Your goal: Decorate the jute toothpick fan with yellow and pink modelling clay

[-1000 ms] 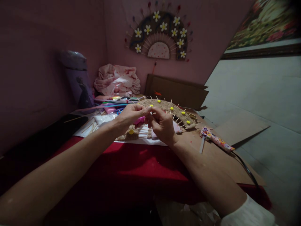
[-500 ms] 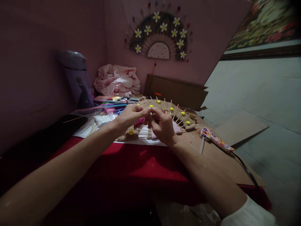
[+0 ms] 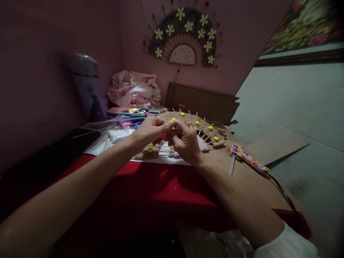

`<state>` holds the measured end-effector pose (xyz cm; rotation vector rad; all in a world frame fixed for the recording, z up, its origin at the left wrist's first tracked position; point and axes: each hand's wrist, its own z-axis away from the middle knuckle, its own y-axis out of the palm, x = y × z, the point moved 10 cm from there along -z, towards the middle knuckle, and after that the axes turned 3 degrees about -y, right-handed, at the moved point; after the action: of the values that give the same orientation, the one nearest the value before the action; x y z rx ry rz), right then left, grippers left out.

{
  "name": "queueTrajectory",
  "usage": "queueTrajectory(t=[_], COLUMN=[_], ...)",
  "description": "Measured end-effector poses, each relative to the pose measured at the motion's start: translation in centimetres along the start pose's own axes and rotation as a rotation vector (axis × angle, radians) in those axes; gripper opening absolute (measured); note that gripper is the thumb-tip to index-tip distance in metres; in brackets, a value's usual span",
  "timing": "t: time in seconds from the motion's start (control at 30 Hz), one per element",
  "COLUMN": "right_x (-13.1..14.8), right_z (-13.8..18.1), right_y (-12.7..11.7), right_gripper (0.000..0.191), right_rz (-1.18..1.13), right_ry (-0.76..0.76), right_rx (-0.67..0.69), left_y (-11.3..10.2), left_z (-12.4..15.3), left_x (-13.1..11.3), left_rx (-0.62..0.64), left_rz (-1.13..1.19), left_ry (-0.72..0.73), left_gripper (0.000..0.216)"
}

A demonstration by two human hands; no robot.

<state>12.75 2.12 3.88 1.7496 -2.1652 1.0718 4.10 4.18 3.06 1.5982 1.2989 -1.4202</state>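
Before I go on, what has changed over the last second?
Only the view shifted slightly: the wall decoration sits a little higher in the picture. Nothing was visibly picked up or released. The left hand and right hand stay together at the fingertips; the woven arch and flowered tool lie as before.

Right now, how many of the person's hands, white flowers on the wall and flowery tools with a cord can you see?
Left hand and right hand: 2
White flowers: 10
Flowery tool: 1
Total: 13
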Motion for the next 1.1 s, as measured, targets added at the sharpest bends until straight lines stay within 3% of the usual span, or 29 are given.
queueTrajectory(t=[0.43,1.1], right_x=[0.35,0.42], right_z=[0.08,0.08], right_y=[0.24,0.22], right_gripper=[0.006,0.010], right_rz=[0.258,0.276], right_ry=[0.031,0.025], right_rx=[0.069,0.071], left_y=[-0.10,-0.01], left_z=[-0.09,-0.09], left_x=[0.06,-0.05], left_rx=[-0.022,-0.013], left_rz=[-0.076,-0.100], left_ry=[0.000,-0.005], left_gripper=[0.041,0.042])
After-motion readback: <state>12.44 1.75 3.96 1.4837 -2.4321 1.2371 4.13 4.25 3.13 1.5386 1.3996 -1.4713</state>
